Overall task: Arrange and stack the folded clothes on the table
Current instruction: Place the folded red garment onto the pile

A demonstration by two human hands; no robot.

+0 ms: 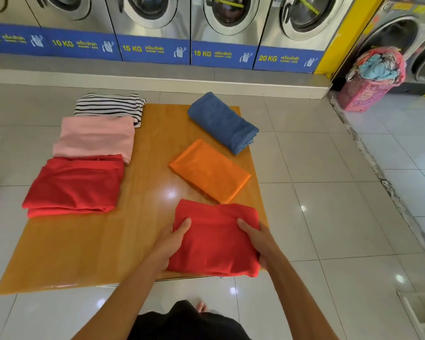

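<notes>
Both hands, left hand [172, 239] and right hand [255, 239], grip the folded red garment [216, 239] (near edge of the table [84, 253]), thumbs on top.

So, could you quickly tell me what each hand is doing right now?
Left hand: closed on the near red folded garment.
Right hand: closed on the same garment.
</notes>
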